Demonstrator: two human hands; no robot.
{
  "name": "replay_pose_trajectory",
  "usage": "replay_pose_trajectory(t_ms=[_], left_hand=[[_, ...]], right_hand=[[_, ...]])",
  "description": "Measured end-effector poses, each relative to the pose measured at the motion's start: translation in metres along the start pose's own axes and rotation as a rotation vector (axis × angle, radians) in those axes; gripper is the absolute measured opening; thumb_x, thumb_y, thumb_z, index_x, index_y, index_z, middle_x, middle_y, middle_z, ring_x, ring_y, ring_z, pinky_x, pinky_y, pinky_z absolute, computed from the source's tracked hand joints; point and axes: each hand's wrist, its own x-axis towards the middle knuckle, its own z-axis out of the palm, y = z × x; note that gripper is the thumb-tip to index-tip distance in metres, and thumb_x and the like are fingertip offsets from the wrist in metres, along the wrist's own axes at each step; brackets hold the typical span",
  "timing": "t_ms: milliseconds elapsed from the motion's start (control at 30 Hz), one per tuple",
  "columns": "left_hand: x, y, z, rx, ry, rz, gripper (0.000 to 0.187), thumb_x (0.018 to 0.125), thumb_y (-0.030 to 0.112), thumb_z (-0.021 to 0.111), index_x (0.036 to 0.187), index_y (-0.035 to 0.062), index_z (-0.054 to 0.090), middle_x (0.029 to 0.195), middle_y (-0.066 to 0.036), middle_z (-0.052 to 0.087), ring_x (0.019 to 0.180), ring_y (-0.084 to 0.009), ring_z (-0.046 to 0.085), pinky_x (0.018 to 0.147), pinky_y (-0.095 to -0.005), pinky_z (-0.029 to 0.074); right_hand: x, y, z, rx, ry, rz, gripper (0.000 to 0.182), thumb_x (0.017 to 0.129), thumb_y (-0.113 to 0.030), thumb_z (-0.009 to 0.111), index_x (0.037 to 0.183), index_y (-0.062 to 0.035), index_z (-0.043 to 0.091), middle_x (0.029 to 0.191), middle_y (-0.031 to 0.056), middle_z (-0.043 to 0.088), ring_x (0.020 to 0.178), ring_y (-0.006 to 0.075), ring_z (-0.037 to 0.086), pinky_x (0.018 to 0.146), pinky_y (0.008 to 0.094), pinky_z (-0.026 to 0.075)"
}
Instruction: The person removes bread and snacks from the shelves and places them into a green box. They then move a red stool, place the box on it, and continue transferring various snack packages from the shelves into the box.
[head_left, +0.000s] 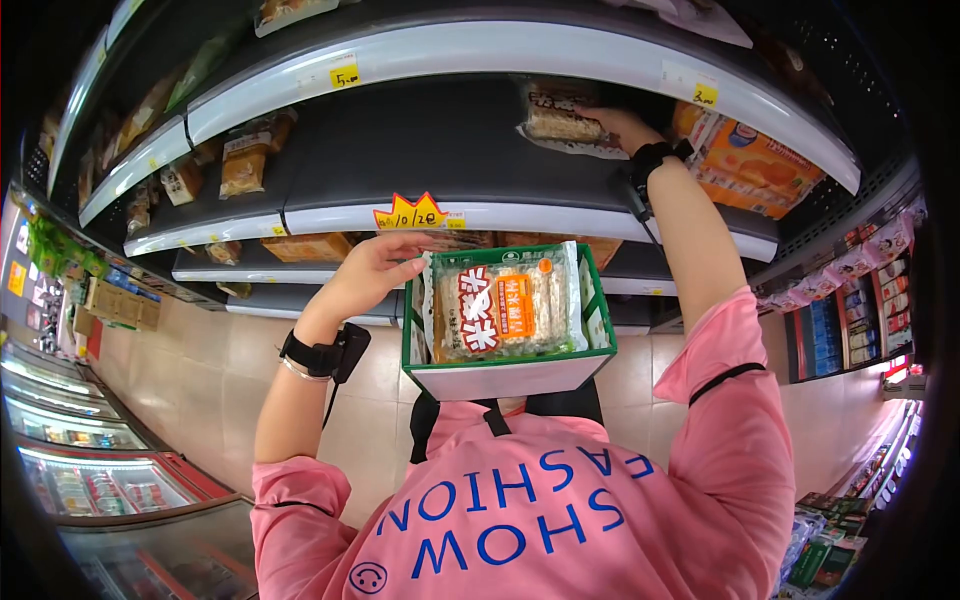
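Note:
A green-edged white carton (500, 377) is in front of my body, just below the shelf edge. Inside it lies a clear packet of puffed rice snacks (513, 308) with a red, white and orange label. My left hand (378, 272) is at the carton's back left corner, thumb and fingers closed about its rim; part of the grip is hidden. On the shelf, my right hand (622, 128) reaches in and has its fingers on the right end of a similar snack packet (562, 115), which lies flat. Both wrists carry black straps with devices.
A grey shelf (400, 150) with a white price rail runs ahead, a yellow price sign (410, 213) on it. Bread packets (245, 160) are at left, orange cartons (750, 160) at right. Another shelf overhangs my right hand. Glass-topped freezers (105, 480) stand at lower left.

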Motion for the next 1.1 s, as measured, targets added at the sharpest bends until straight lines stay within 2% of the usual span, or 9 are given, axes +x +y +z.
replay_pose_trajectory(t_ms=[367, 467, 600, 633, 667, 733, 867, 967, 1100], left_hand=[[-0.004, -0.005, -0.004, -0.116, 0.064, -0.03, 0.034, 0.088, 0.015, 0.057, 0.117, -0.0016, 0.053, 0.108, -0.006, 0.059, 0.102, -0.0127, 0.054, 0.089, -0.0261, 0.041], [-0.005, -0.009, -0.004, -0.132, 0.074, -0.024, 0.034, 0.088, 0.015, 0.056, 0.117, -0.0015, 0.052, 0.108, -0.006, 0.059, 0.102, -0.0128, 0.054, 0.089, -0.0258, 0.041], [-0.006, -0.007, -0.004, -0.174, 0.109, -0.016, 0.035, 0.09, 0.02, 0.054, 0.119, -0.0001, 0.052, 0.109, -0.006, 0.059, 0.1, -0.0132, 0.055, 0.09, -0.0271, 0.04], [-0.007, -0.007, -0.002, -0.182, 0.146, -0.02, 0.037, 0.09, 0.022, 0.053, 0.12, 0.0006, 0.051, 0.108, -0.006, 0.06, 0.099, -0.0133, 0.055, 0.089, -0.0275, 0.04], [-0.007, -0.007, -0.001, -0.182, 0.149, -0.019, 0.037, 0.09, 0.022, 0.053, 0.12, 0.0006, 0.051, 0.108, -0.006, 0.06, 0.099, -0.0133, 0.055, 0.089, -0.0275, 0.04], [-0.006, -0.008, 0.001, -0.285, 0.239, -0.056, 0.04, 0.092, 0.026, 0.049, 0.124, 0.0018, 0.048, 0.109, -0.006, 0.059, 0.099, -0.0131, 0.055, 0.088, -0.0277, 0.04], [-0.009, -0.006, 0.013, -0.387, 0.304, 0.073, 0.041, 0.093, 0.028, 0.047, 0.126, 0.0029, 0.045, 0.111, -0.006, 0.058, 0.1, -0.0127, 0.054, 0.086, -0.0268, 0.041], [-0.015, -0.005, 0.026, -0.438, 0.276, 0.087, 0.041, 0.093, 0.025, 0.048, 0.128, 0.0044, 0.043, 0.113, -0.007, 0.056, 0.102, -0.0121, 0.052, 0.087, -0.0271, 0.042], [-0.015, -0.018, 0.039, -0.53, 0.202, 0.208, 0.049, 0.086, 0.004, 0.056, 0.131, 0.0031, 0.037, 0.12, -0.007, 0.051, 0.105, -0.012, 0.05, 0.091, -0.0275, 0.04]], right_hand=[[-0.034, 0.01, -0.021, 0.284, -0.24, 0.025, 0.038, 0.075, -0.035, 0.069, 0.101, -0.0074, 0.061, 0.098, 0.0028, 0.062, 0.085, 0.0102, 0.056, 0.067, 0.0209, 0.04], [-0.048, 0.006, -0.03, 0.134, -0.214, 0.085, 0.04, 0.077, -0.033, 0.067, 0.106, -0.006, 0.059, 0.099, 0.0031, 0.062, 0.086, 0.0106, 0.056, 0.068, 0.0209, 0.04], [-0.089, -0.013, -0.024, 0.12, -0.431, -0.14, 0.047, 0.077, -0.029, 0.067, 0.115, -0.0047, 0.054, 0.103, 0.0032, 0.06, 0.089, 0.011, 0.056, 0.069, 0.0213, 0.042], [-0.089, -0.016, -0.026, 0.05, -0.462, -0.115, 0.056, 0.073, -0.024, 0.069, 0.119, 0.0002, 0.05, 0.109, 0.0071, 0.059, 0.098, 0.0135, 0.056, 0.081, 0.025, 0.044], [-0.094, -0.019, -0.022, 0.049, -0.464, -0.117, 0.056, 0.073, -0.024, 0.069, 0.119, 0.0002, 0.05, 0.109, 0.0071, 0.059, 0.098, 0.0135, 0.056, 0.081, 0.025, 0.044], [-0.107, -0.026, -0.007, 0.088, -0.751, -0.19, 0.065, 0.067, -0.02, 0.073, 0.121, 0.004, 0.046, 0.112, 0.0111, 0.057, 0.103, 0.0149, 0.055, 0.09, 0.0269, 0.042], [-0.123, -0.037, 0.02, -0.208, -0.976, -0.179, 0.065, 0.062, -0.012, 0.077, 0.117, 0.006, 0.049, 0.105, 0.0103, 0.061, 0.096, 0.014, 0.057, 0.087, 0.026, 0.043], [-0.124, -0.023, 0.039, -0.255, -1.075, -0.27, 0.052, 0.067, -0.009, 0.075, 0.113, 0.0049, 0.054, 0.103, 0.0089, 0.062, 0.091, 0.0122, 0.058, 0.083, 0.0251, 0.045], [-0.137, -0.018, 0.054, -0.297, -1.12, -0.015, 0.053, 0.071, -0.013, 0.074, 0.116, 0.0057, 0.053, 0.104, 0.0099, 0.062, 0.091, 0.0107, 0.057, 0.081, 0.0238, 0.046]])
